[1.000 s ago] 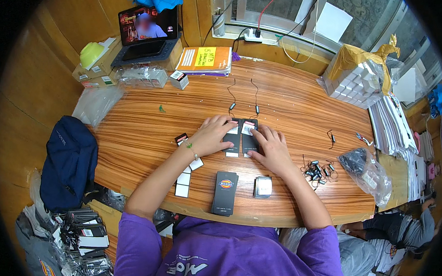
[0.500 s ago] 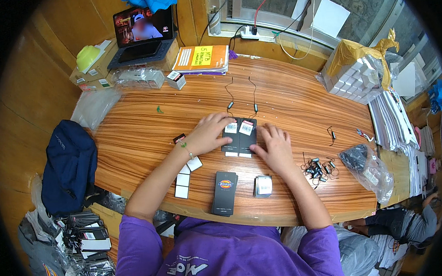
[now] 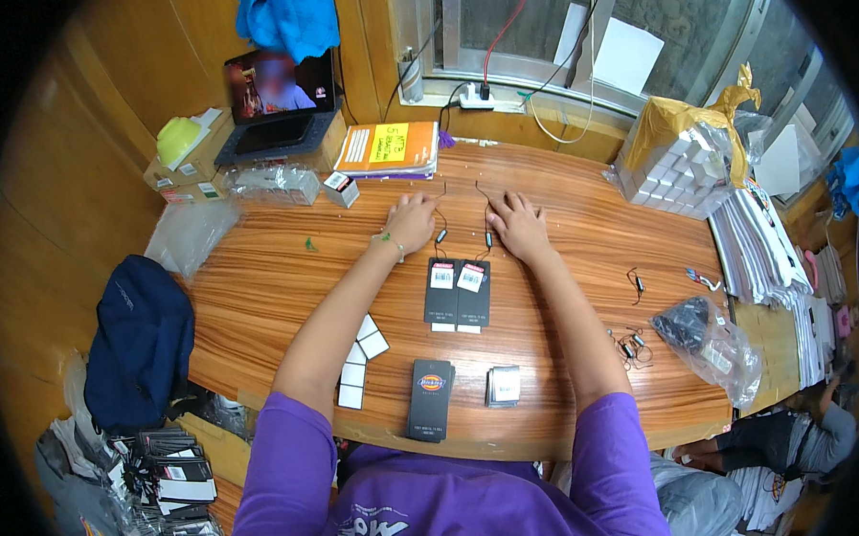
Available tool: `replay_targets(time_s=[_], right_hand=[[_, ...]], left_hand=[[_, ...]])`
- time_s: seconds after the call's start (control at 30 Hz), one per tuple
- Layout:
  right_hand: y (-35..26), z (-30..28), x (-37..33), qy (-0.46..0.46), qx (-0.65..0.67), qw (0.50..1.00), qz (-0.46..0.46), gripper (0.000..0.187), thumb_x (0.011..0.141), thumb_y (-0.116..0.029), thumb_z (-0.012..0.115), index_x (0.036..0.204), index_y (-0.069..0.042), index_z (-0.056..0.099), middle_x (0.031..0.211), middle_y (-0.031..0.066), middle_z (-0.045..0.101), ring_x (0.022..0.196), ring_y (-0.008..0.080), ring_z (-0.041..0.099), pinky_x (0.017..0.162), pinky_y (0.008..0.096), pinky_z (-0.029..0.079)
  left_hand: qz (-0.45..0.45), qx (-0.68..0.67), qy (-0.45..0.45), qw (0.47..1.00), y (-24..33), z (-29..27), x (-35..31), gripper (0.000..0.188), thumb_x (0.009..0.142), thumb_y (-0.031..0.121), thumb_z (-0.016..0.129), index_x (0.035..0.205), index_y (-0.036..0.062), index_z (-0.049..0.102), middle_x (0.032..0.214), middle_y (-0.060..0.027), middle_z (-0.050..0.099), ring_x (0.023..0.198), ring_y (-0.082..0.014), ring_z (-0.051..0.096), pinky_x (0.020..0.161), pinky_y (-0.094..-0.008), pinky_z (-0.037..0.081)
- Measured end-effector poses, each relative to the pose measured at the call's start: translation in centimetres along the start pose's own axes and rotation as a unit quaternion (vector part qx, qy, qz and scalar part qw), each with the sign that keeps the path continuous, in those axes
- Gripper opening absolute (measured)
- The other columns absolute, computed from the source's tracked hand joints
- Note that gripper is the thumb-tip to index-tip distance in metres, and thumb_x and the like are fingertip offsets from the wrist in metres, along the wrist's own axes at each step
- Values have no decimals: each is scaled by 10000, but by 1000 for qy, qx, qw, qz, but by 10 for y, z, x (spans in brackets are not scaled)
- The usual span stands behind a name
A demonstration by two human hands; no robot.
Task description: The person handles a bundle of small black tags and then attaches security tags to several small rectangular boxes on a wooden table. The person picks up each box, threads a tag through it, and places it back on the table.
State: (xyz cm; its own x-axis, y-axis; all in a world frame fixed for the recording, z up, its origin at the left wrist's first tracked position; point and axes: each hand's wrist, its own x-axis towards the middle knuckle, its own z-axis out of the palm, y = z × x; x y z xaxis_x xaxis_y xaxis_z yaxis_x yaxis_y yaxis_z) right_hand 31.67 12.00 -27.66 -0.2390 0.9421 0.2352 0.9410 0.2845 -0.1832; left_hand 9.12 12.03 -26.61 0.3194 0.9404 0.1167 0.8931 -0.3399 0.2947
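Two dark hang tags (image 3: pixel 441 301) lie side by side in the middle of the table, each with a white and red barcode sticker near its top. Black strings with small seals run up from them. My left hand (image 3: pixel 413 223) rests beyond the tags, its fingertips closed at the left string (image 3: pixel 443 219). Opposite it, my right hand (image 3: pixel 519 226) has thumb and fingers at the right string (image 3: pixel 488 229). Closer to me sit a stack of dark tags (image 3: pixel 430 400) and a small pile of white barcode stickers (image 3: pixel 504 386). Blank white labels (image 3: pixel 353 374) lie beside my left forearm.
Loose black strings (image 3: pixel 631 347) are partly hidden by my right forearm. Beyond them are a clear bag (image 3: pixel 716 346), small pliers (image 3: pixel 703 278) and a box of white packs (image 3: pixel 669 166). Notebooks (image 3: pixel 391 152) and a propped screen (image 3: pixel 283 88) stand at the back left.
Both hands have moved away from the tags' sides, forward to the strings above them. The view has shifted slightly, and my right forearm now covers part of the string heap.
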Motion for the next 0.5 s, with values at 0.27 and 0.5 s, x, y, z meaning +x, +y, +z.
replay_targets(time_s=[0.27, 0.5], right_hand=[[3, 11, 8, 46, 38, 998, -21, 395, 904, -404, 380, 1245, -227, 472, 1298, 99, 417, 1248, 276, 323, 983, 600, 218], [6, 8, 6, 44, 50, 997, -32, 363, 887, -362, 424, 1215, -235, 510, 1270, 98, 439, 1233, 267, 340, 989, 598, 204]], left_hand=[[29, 43, 26, 998, 3, 19, 16, 446, 851, 189, 411, 1272, 45, 398, 1323, -112, 364, 1206, -304, 322, 982, -520, 262], [43, 55, 20, 997, 0, 33, 28, 465, 899, 222, 356, 1327, 45, 321, 1406, -82, 267, 1321, -284, 187, 1025, -595, 145]])
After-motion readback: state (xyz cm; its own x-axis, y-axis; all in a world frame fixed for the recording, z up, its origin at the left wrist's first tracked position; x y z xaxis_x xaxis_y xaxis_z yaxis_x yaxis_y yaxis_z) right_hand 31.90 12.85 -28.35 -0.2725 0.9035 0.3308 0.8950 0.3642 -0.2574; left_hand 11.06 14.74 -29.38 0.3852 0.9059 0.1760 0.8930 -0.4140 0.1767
